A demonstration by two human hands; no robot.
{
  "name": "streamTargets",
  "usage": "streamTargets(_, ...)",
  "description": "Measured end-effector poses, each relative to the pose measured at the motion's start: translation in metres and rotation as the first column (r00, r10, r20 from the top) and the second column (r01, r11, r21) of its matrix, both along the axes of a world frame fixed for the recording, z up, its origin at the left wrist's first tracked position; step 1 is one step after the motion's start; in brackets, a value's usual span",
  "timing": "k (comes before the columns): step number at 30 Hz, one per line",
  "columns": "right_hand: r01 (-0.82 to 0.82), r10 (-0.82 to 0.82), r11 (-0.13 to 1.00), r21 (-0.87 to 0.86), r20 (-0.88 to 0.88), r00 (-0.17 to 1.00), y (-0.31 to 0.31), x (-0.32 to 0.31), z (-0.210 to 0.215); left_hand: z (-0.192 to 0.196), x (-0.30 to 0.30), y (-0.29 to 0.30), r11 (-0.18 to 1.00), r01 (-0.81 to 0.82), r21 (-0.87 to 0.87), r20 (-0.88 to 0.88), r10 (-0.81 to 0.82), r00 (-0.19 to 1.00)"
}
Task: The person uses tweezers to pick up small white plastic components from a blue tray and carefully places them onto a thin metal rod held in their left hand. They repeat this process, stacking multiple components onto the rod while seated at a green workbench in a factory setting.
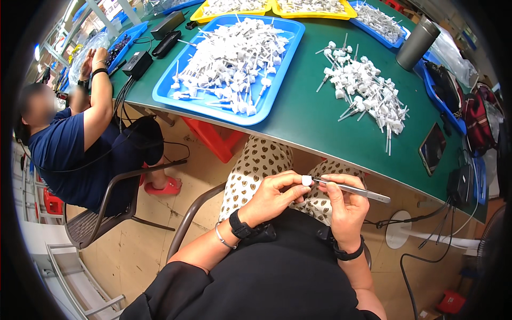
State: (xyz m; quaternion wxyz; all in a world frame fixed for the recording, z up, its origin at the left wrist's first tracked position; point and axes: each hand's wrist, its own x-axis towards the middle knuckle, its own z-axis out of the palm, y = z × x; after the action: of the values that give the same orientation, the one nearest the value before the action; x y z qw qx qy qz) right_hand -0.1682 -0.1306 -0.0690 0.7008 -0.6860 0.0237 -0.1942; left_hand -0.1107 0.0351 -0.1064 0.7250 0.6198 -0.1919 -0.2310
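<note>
— Looking down from the head view, what do the hands have?
— The left hand (272, 194) pinches a small white cap (306, 181) between thumb and fingertips, above the lap. The right hand (345, 205) grips metal tweezers (352, 189), their tip touching the cap; I can't tell whether it sits inside.
— And on the table?
— A green table (304, 117) carries a blue tray (277, 90) heaped with white pump parts (229, 58), with a loose pile of the same parts (368, 90) beside it. A grey flask (417, 44) stands farther back, and a dark phone (432, 148) lies near the edge.
— Anyone else?
— A person in a blue shirt (58, 149) sits to the left.
</note>
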Motion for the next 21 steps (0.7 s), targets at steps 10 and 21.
streamTargets(10, 0.002, -0.001, 1.000, 0.014, -0.005, 1.000, 0.000, -0.001, 0.000, 0.001, 0.001, 0.001, 1.000, 0.002, -0.018, -0.040, -0.003, 0.999)
streamTargets(21, 0.012, -0.012, 1.000, 0.008, -0.021, 1.000, -0.001, -0.001, 0.000, 0.021, 0.010, -0.001, 1.000, -0.003, -0.013, -0.214, 0.000, 0.977)
